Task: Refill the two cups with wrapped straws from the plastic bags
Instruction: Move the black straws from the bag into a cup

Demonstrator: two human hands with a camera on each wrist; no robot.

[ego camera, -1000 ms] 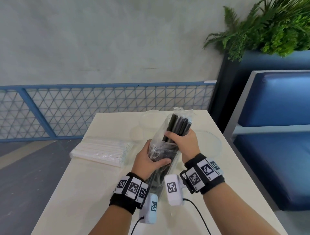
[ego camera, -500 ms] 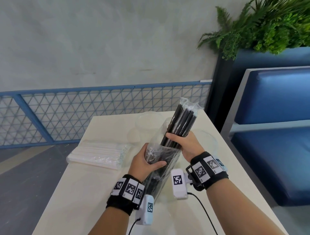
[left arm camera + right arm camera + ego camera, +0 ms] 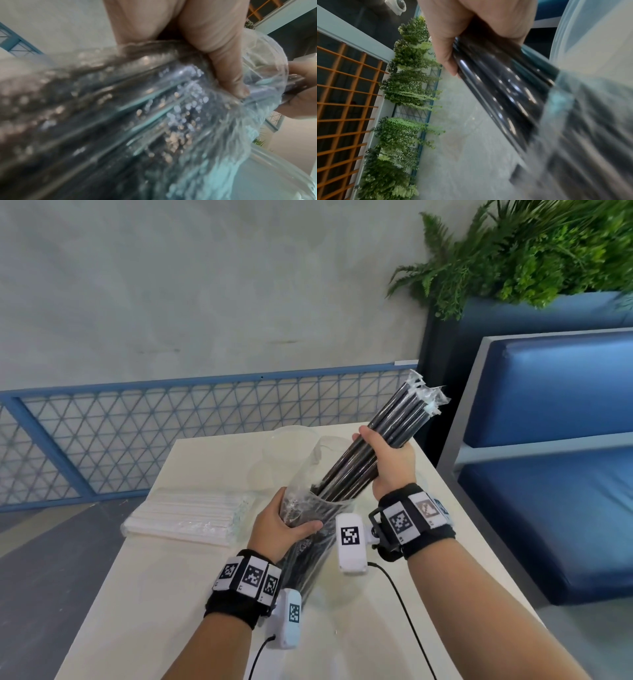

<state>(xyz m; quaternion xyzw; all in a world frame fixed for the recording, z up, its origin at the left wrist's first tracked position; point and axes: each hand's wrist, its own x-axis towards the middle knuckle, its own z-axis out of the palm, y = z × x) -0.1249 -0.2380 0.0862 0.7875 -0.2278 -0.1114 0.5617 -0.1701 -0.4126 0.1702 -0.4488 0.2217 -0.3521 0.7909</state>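
— Left hand [image 3: 281,523]?
— Wrapped round the crinkled clear plastic bag [image 3: 310,529], thumb pressed across its front, above the pale counter [image 3: 164,594]. Bag tilted, mouth up and away.
— Right hand [image 3: 390,462]?
— Clenched on a bundle of black straws in clear wrappers [image 3: 399,422], gripped at mid-length. Upper ends fanned up and to the right, twisted wrapper tips showing; lower ends inside the bag's mouth. More black straws lying deeper in the bag.
— Cups?
— Two clear plastic cups, hard to make out: one [image 3: 291,440] behind the bag, another [image 3: 257,477] nearer on its left side. Contents not readable.
— Other bag?
— Flat clear plastic pack of white paper-wrapped straws [image 3: 191,517], lying on the counter's left edge, apart from both hands.
— Surroundings?
— Blue mesh railing [image 3: 137,440] behind the counter, blue padded bench [image 3: 555,474] to the right, green fern planter [image 3: 513,251] above it.
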